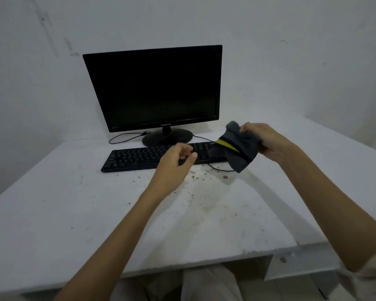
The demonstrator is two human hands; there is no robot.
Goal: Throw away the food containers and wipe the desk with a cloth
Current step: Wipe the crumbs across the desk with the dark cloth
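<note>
A white bench fills the near part of the scene, backed by a pale wall. At the far centre stands a dark monitor on a round foot, its screen blank, and just in front of it lies a black keyboard. The left hand hangs above the keyboard's right half, fingers loosely curled and thumb apart from them, gripping nothing. Near it on the bench, brown specks and smears spread out from the keyboard's near edge. A thin black cable runs along the bench by the stains. To the right, the right hand is raised off the bench, fingers pinched around a bunched grey cloth with a yellow and black stripe; the cloth dangles over the keyboard's right end.
</note>
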